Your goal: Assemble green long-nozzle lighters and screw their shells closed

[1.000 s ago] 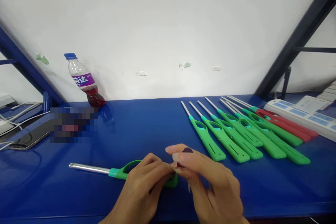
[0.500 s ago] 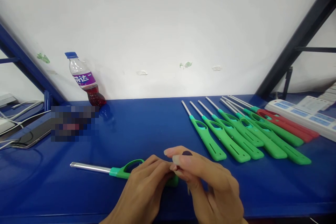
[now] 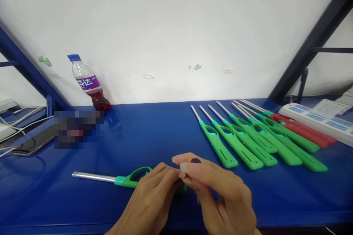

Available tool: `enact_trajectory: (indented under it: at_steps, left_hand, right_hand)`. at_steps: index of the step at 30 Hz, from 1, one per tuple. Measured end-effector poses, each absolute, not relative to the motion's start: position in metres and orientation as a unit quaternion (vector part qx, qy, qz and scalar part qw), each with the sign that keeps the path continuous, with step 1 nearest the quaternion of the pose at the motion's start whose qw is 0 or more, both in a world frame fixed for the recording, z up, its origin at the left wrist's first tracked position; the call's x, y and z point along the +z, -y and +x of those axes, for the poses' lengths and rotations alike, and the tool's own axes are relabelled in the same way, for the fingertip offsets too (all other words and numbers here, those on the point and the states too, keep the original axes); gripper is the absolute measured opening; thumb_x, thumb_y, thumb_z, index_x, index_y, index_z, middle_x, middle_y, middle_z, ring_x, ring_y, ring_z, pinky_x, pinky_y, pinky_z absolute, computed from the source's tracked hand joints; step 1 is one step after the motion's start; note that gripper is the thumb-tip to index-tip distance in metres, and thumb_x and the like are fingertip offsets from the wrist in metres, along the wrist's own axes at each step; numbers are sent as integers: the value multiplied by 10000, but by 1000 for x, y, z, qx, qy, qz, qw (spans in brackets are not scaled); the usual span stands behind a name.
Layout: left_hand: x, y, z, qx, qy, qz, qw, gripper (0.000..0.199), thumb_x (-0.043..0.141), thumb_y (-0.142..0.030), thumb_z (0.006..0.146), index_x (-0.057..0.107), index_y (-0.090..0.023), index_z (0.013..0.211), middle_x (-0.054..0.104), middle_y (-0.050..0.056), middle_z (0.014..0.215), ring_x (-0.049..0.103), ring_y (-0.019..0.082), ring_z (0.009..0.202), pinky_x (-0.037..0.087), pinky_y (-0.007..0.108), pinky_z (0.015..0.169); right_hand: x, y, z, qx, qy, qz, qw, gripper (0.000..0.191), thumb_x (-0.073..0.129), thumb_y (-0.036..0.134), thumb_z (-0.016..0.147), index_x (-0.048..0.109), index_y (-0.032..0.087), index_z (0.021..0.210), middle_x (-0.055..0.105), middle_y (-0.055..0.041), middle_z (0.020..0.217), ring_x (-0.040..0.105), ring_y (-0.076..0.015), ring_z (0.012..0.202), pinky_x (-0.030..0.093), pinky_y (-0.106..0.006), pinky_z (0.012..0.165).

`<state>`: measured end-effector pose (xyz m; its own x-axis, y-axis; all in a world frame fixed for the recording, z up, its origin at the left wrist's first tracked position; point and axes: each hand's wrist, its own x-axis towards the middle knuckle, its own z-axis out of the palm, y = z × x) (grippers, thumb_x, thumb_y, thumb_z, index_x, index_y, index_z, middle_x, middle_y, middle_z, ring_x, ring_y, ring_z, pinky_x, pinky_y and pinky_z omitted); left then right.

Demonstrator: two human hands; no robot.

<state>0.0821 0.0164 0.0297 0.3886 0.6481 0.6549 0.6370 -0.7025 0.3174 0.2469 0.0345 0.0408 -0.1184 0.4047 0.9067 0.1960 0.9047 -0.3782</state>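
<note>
A green gas lighter (image 3: 129, 181) with a long silver nozzle and a turquoise collar lies on the blue table, nozzle pointing left. My left hand (image 3: 154, 194) is curled over its handle and hides most of it; a bit of the green end shows between my hands. Beside it, my right hand (image 3: 223, 191) is closed in a pinch, its fingertips meeting those of my left hand. A small dark, round-ended thing (image 3: 196, 160) shows between my right thumb and fingers; the rest of it is hidden, so its kind is unclear.
Several green lighters (image 3: 242, 143) and some red ones (image 3: 306, 130) lie in a slanted row at right. Behind them is a white power strip (image 3: 317, 115). A soda bottle (image 3: 88, 82), a phone (image 3: 35, 141) and white cables (image 3: 16, 128) are at left. A white wall (image 3: 165, 36) closes the back.
Almost nothing differs. Both hands keep the same place and grip; the lighter's nozzle has shifted very slightly to the left and downward.
</note>
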Motion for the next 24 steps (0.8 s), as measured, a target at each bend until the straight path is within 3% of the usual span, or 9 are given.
enact_trajectory:
  at_steps: [7, 17, 24]
  left_hand:
    - [34, -15, 82, 397, -402, 825, 19, 254, 379, -175, 1153, 570, -259, 1009, 736, -54, 817, 691, 139, 654, 539, 236, 607]
    - [26, -19, 80, 409, -395, 822, 36, 228, 432, -156, 1134, 617, -256, 1046, 748, -34, 862, 723, 160, 751, 564, 245, 679]
    - [23, -17, 76, 408, -397, 814, 114, 248, 518, -56, 1056, 647, -260, 1113, 731, -34, 947, 695, 144, 822, 540, 239, 770]
  right_hand:
    - [42, -34, 246, 84, 742, -199, 635, 426, 531, -21, 978, 618, 227, 1314, 834, -41, 1159, 821, -166, 1008, 686, -259, 887]
    - [33, -37, 246, 104, 737, -204, 636, 503, 580, -42, 947, 612, 222, 1374, 817, -12, 1224, 795, -156, 1103, 634, -235, 1012]
    - [34, -36, 250, 141, 728, -228, 632, 486, 608, -37, 955, 630, 248, 1348, 823, 25, 1208, 812, -119, 999, 634, -226, 1012]
